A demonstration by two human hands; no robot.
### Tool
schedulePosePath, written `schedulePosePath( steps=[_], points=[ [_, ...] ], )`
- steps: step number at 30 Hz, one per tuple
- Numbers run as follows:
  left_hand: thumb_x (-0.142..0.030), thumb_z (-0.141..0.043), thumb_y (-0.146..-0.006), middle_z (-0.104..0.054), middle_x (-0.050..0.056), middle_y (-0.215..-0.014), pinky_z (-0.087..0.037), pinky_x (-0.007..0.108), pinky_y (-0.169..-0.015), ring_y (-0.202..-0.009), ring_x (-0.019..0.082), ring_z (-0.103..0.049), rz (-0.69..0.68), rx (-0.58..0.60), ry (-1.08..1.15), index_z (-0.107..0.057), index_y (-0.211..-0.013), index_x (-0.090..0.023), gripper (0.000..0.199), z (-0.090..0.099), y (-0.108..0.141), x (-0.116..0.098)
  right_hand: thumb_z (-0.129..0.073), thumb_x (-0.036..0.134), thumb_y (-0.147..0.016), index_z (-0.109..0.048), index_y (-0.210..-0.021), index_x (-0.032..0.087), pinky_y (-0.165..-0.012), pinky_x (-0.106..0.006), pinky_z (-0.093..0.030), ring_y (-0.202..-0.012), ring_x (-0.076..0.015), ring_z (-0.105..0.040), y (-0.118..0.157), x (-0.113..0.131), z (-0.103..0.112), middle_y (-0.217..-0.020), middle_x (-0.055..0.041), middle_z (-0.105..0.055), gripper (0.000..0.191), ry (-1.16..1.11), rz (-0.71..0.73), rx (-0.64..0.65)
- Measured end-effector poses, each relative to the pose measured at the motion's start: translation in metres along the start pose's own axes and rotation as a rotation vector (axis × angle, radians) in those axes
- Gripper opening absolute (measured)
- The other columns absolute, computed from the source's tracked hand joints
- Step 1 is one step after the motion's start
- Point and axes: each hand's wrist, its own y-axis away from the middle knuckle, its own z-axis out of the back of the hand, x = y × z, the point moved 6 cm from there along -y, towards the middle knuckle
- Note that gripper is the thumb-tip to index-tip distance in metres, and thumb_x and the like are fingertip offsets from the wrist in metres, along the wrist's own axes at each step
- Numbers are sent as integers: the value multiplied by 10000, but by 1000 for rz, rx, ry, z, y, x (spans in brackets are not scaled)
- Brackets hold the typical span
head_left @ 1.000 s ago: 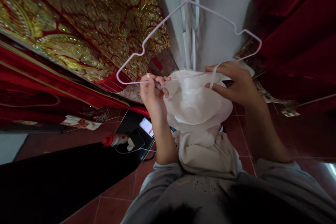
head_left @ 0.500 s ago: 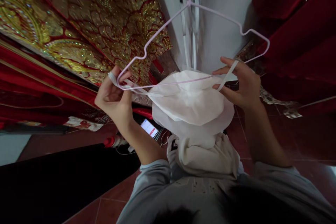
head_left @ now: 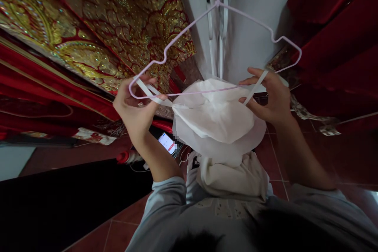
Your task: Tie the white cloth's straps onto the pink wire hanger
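A pale pink hanger [head_left: 189,28] hangs by its hook in front of a grey-white surface. Behind and below its bottom bar is a white layered garment [head_left: 217,114] with a narrow strap at each side. My left hand [head_left: 136,104] is at the hanger's left corner, with the left white strap [head_left: 146,88] stretched between its fingers and thumb. On the right, my right hand [head_left: 270,94] holds the other strap [head_left: 256,86] stretched between finger and thumb, just below the hanger's right end. Beige cloth [head_left: 233,179] is bunched under the white garment.
Gold-sequined red clothing [head_left: 124,15] hangs at the left, dark red fabric [head_left: 339,43] at the right. A lit phone [head_left: 167,143] and a red-capped bottle [head_left: 123,157] are low on the left, beside a black surface [head_left: 67,201]. The floor [head_left: 274,157] has red tiles.
My left hand has shifted slightly right, and its strap is now spread wider between fingers and thumb, across the hanger's left corner. My right hand has barely moved.
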Motion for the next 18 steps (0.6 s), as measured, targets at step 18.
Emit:
schedulePosePath(
  steps=[18],
  points=[
    [-378, -1048, -588, -756, 34, -1068, -558, 427, -952, -1033, 273, -685, 225, 114, -211, -779, -1109, -248, 601, -12, -5, 20, -820, 641, -819, -618, -1405, 351, -1050, -609, -553, -1117, -332, -733, 2, -4, -2, -1138, -50, -799, 684, -9, -36, -2]
  ],
)
